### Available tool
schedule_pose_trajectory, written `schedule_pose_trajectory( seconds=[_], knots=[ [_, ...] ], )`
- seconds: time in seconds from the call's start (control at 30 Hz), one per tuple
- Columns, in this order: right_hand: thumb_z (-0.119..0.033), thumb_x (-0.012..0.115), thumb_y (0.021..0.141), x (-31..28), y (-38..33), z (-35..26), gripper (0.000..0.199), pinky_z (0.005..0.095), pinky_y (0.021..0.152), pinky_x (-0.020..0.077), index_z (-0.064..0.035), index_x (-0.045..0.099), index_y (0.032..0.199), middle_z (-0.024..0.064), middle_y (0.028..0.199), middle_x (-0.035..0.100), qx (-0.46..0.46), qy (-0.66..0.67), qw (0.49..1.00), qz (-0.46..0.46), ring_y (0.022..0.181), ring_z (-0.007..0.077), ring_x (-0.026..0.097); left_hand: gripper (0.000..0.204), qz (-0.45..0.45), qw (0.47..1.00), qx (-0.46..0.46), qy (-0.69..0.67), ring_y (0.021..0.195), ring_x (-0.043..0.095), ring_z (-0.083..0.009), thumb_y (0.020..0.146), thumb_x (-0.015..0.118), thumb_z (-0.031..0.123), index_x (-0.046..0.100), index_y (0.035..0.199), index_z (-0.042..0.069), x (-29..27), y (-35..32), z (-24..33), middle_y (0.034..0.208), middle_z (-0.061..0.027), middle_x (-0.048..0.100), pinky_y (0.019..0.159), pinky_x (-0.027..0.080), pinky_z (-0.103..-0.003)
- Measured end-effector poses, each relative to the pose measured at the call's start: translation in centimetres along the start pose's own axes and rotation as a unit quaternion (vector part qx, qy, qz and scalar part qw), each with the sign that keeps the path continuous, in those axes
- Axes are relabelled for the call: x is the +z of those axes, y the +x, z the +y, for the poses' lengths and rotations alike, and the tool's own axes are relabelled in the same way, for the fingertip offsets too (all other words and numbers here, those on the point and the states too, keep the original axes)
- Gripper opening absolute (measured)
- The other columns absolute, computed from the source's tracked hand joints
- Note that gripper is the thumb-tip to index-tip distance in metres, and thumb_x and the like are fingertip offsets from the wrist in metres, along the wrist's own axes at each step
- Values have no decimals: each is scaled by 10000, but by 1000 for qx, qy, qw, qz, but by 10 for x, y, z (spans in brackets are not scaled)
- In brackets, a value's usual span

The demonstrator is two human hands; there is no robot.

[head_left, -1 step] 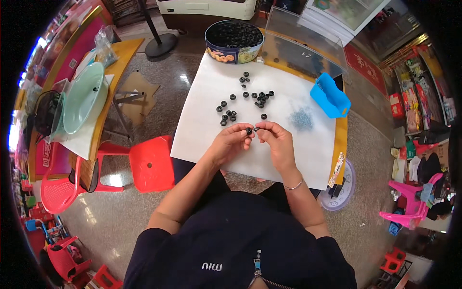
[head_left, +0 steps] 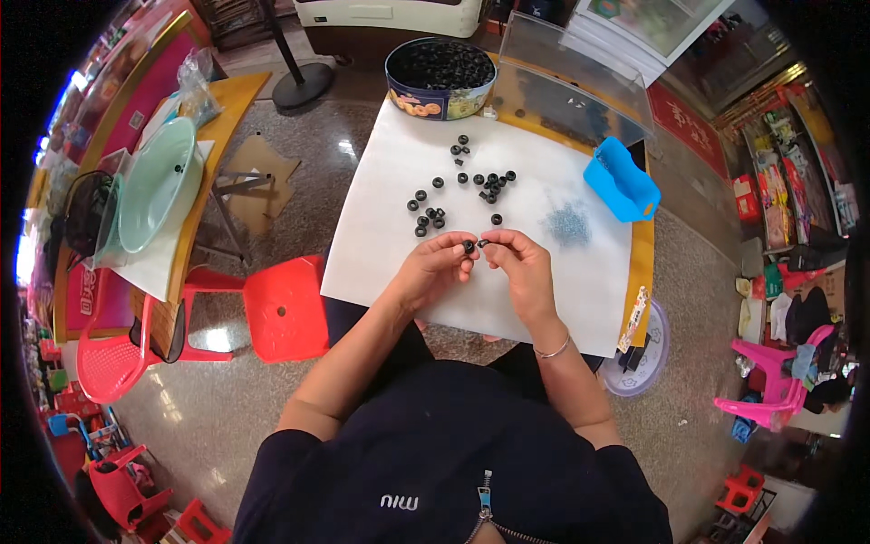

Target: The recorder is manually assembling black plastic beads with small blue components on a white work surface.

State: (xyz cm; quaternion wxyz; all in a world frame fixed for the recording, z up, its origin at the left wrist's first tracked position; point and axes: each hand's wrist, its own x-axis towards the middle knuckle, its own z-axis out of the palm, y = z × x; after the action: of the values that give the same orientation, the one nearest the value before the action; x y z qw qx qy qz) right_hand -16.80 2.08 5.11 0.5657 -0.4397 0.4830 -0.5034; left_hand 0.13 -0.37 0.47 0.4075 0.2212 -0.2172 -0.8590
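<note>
1. Landmark: the white sheet (head_left: pixel 390 263) covering the table. Both hands meet just above its near-middle.
2. The left hand (head_left: pixel 433 270) has thumb and forefinger pinched shut on a black ring (head_left: pixel 468 246). The right hand (head_left: pixel 518 265) pinches a second small black piece (head_left: pixel 483 243) the same way; the other fingers of both hands are curled loosely.
3. The two pieces are almost touching, held just over the sheet, on the near side of the loose rings (head_left: pixel 453 195) scattered at its centre.
4. The ring is round, with no clear long axis; its hole seems to face up toward the camera, though it is too small to be sure.
5. Risk: the grip is fingertip-only on tiny parts, so I judge that a slight slip could drop one. It could roll off the sheet's near edge to the floor.
6. Risk: a sweeping wrist could scatter the loose rings, or nudge the grey bits (head_left: pixel 569 224) toward the sheet's right side near the blue tray (head_left: pixel 622 181).
7. The tin (head_left: pixel 441 77) at the far edge holds more rings.
</note>
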Motion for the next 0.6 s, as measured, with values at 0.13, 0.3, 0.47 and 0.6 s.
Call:
schedule_pose_trajectory(
  seconds=[0.13, 0.3, 0.47, 0.6],
  knots=[
    [-33, 616, 841, 5, -5, -1, 161, 231, 708, 470, 17, 651, 990, 57, 883, 638, -47, -84, 995, 16, 771, 98, 582, 238, -1, 1000, -6, -3, 700, 572, -118, 898, 550, 79, 536, 1117, -12, -4, 1, -3, 896, -75, 605, 677, 478, -228],
    [3, 613, 818, 10, -6, -4, 158, 229, 705, 474, -2, 668, 966, 63, 875, 635, -87, -154, 984, 23, 781, 108, 600, 230, -3, 1000, -7, 6, 687, 577, -117, 891, 572, 92, 554, 1096, -10, -1, 0, -3, 829, -66, 605, 669, 481, -225],
    [13, 596, 821, 14, -7, -8, 154, 257, 679, 492, 0, 658, 961, 84, 874, 635, -136, -219, 966, 29, 778, 141, 620, 220, 5, 1000, -4, 17, 679, 576, -117, 886, 590, 107, 571, 1076, -3, 1, 0, -2, 804, -59, 602, 672, 482, -228],
    [11, 595, 820, 14, -7, -6, 138, 281, 666, 505, -3, 648, 947, 102, 874, 633, -190, -286, 939, 36, 764, 186, 635, 204, 11, 999, 12, 33, 682, 576, -117, 893, 577, 94, 573, 1073, -1, -2, 1, -5, 813, -59, 605, 673, 482, -231]
  ],
)
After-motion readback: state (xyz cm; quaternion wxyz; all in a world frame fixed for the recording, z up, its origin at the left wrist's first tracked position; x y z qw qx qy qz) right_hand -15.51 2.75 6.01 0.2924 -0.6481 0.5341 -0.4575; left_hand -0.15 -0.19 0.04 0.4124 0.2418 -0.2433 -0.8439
